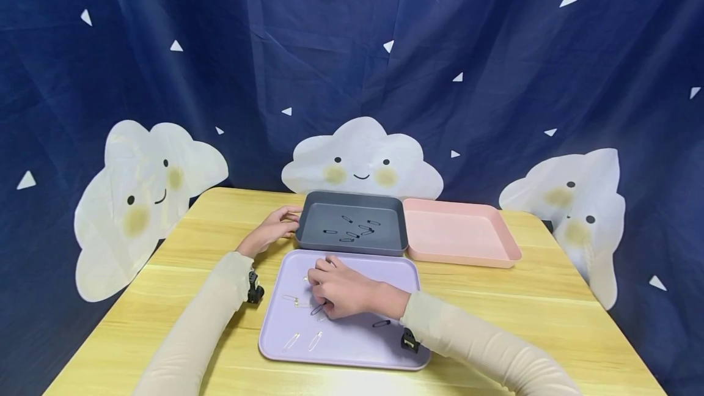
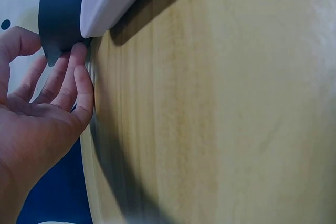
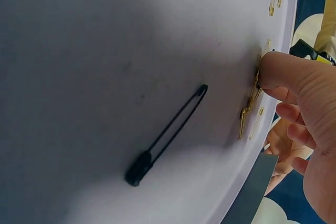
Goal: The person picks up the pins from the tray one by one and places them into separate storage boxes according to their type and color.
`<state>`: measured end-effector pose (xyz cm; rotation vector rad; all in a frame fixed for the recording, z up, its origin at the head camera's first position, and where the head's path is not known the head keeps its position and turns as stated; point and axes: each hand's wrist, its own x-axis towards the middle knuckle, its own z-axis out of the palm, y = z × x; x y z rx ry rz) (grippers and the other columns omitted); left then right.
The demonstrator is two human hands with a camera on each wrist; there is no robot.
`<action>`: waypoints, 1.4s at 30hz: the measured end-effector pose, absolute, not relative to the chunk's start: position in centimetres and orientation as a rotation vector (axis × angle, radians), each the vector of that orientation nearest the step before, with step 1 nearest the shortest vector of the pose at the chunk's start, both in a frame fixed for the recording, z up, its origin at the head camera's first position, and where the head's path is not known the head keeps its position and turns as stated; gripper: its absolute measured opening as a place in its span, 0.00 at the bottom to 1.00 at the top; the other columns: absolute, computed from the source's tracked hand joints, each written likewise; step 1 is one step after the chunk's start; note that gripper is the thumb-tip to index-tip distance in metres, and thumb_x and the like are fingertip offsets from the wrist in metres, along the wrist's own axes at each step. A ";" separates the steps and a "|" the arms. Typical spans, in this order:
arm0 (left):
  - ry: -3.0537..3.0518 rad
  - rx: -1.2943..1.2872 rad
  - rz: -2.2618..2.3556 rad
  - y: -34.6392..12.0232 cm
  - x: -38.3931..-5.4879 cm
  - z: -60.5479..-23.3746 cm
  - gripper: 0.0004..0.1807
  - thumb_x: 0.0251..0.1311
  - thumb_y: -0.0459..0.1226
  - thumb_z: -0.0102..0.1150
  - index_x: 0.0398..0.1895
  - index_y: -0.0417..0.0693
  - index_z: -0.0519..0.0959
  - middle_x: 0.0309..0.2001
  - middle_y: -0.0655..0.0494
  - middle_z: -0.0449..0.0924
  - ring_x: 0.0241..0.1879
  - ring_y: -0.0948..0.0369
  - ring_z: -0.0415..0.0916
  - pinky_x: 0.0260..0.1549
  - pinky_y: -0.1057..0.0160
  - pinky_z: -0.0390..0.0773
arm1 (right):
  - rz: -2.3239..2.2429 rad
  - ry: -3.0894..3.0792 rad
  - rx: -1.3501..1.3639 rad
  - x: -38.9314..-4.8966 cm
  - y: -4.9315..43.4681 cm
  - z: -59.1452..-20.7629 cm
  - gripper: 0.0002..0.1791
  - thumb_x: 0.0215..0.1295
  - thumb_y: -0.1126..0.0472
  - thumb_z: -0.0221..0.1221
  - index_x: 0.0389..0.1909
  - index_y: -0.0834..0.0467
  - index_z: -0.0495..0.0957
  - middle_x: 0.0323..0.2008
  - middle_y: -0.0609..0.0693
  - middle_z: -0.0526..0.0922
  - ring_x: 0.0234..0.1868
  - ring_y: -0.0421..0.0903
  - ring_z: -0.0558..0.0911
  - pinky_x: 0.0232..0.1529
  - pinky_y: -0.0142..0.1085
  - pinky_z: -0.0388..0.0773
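Note:
My right hand is low over the lavender tray, its thumb and fingertips pinched at a black safety pin among several gold safety pins. In the right wrist view the thumb covers most of that pin. A second black safety pin lies on the tray by the right wrist. My left hand rests its relaxed fingers against the left wall of the dark grey tray. Several black safety pins lie scattered inside that grey tray.
A pink tray with low walls stands beside the grey tray on the right. The lavender tray lies in front of both on the wooden table. A blue curtain with cloud prints hangs behind the table's far edge.

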<state>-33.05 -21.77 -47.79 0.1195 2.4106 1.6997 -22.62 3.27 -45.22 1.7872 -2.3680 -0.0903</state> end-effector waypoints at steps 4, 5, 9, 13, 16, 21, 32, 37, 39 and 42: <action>2.413 0.097 1.693 -21.8 -33.1 -47.7 0.32 0.67 0.30 0.52 0.75 0.44 0.64 0.66 0.35 0.70 0.58 0.49 0.75 0.46 0.65 0.79 | -0.092 -2.372 1.783 -22.6 3.4 -45.0 0.11 0.50 0.55 0.69 0.20 0.45 0.75 0.40 0.39 0.71 0.46 0.41 0.64 0.54 0.38 0.62; 2.415 0.093 1.690 -21.8 -33.1 -47.7 0.32 0.67 0.30 0.52 0.75 0.44 0.64 0.66 0.35 0.70 0.58 0.49 0.75 0.46 0.65 0.79 | -0.088 -2.373 1.781 -22.5 3.5 -44.9 0.11 0.50 0.56 0.69 0.20 0.45 0.75 0.40 0.39 0.71 0.46 0.41 0.64 0.54 0.39 0.62; 2.404 0.111 1.691 -21.6 -32.8 -47.3 0.32 0.67 0.28 0.51 0.75 0.39 0.63 0.66 0.31 0.69 0.58 0.47 0.75 0.45 0.65 0.79 | -0.068 -2.377 1.774 -22.7 3.7 -44.9 0.12 0.49 0.57 0.69 0.20 0.45 0.74 0.40 0.40 0.71 0.46 0.41 0.64 0.55 0.39 0.62; 2.407 0.129 1.701 -21.7 -33.0 -47.5 0.32 0.68 0.29 0.52 0.75 0.39 0.62 0.66 0.30 0.69 0.60 0.46 0.74 0.44 0.66 0.78 | -0.054 -2.377 1.765 -22.7 3.8 -44.9 0.11 0.49 0.57 0.69 0.20 0.45 0.74 0.40 0.40 0.72 0.47 0.41 0.65 0.56 0.39 0.63; 2.409 0.133 1.709 -21.8 -33.1 -47.7 0.32 0.68 0.30 0.53 0.76 0.41 0.63 0.66 0.32 0.69 0.60 0.46 0.74 0.45 0.66 0.78 | -0.042 -2.378 1.756 -22.8 3.9 -44.9 0.10 0.49 0.57 0.69 0.21 0.45 0.75 0.40 0.40 0.72 0.47 0.41 0.65 0.56 0.40 0.64; 2.403 0.136 1.712 -21.7 -33.0 -47.7 0.32 0.68 0.29 0.53 0.75 0.41 0.63 0.66 0.32 0.69 0.58 0.49 0.75 0.43 0.67 0.78 | -0.004 -2.380 1.748 -23.0 4.1 -45.0 0.09 0.49 0.58 0.68 0.20 0.45 0.76 0.39 0.40 0.71 0.46 0.42 0.65 0.57 0.41 0.64; 2.412 0.149 1.725 -21.7 -33.1 -47.7 0.31 0.68 0.29 0.52 0.75 0.40 0.63 0.65 0.32 0.70 0.57 0.50 0.75 0.43 0.66 0.79 | 0.090 -2.413 1.703 -23.7 4.9 -44.1 0.07 0.49 0.60 0.68 0.23 0.46 0.79 0.39 0.41 0.71 0.44 0.42 0.64 0.55 0.41 0.63; 2.425 0.138 1.707 -21.8 -33.0 -47.7 0.32 0.67 0.29 0.53 0.75 0.41 0.63 0.64 0.33 0.70 0.56 0.52 0.75 0.44 0.66 0.79 | 0.127 -2.471 1.656 -24.2 5.4 -43.6 0.06 0.51 0.60 0.68 0.24 0.45 0.80 0.40 0.41 0.71 0.45 0.42 0.63 0.57 0.42 0.63; 2.424 0.127 1.703 -21.8 -33.0 -47.8 0.32 0.67 0.29 0.53 0.75 0.42 0.64 0.64 0.34 0.71 0.57 0.52 0.74 0.44 0.66 0.80 | 0.168 -2.465 1.643 -24.4 5.7 -43.4 0.06 0.51 0.60 0.68 0.24 0.46 0.81 0.40 0.42 0.71 0.44 0.42 0.63 0.56 0.43 0.63; 2.422 0.124 1.695 -21.8 -33.1 -47.8 0.31 0.68 0.29 0.53 0.75 0.43 0.64 0.65 0.34 0.71 0.58 0.51 0.74 0.45 0.65 0.79 | 0.220 -2.423 1.618 -24.8 6.0 -42.9 0.06 0.51 0.61 0.68 0.24 0.47 0.82 0.39 0.43 0.71 0.43 0.43 0.62 0.55 0.44 0.64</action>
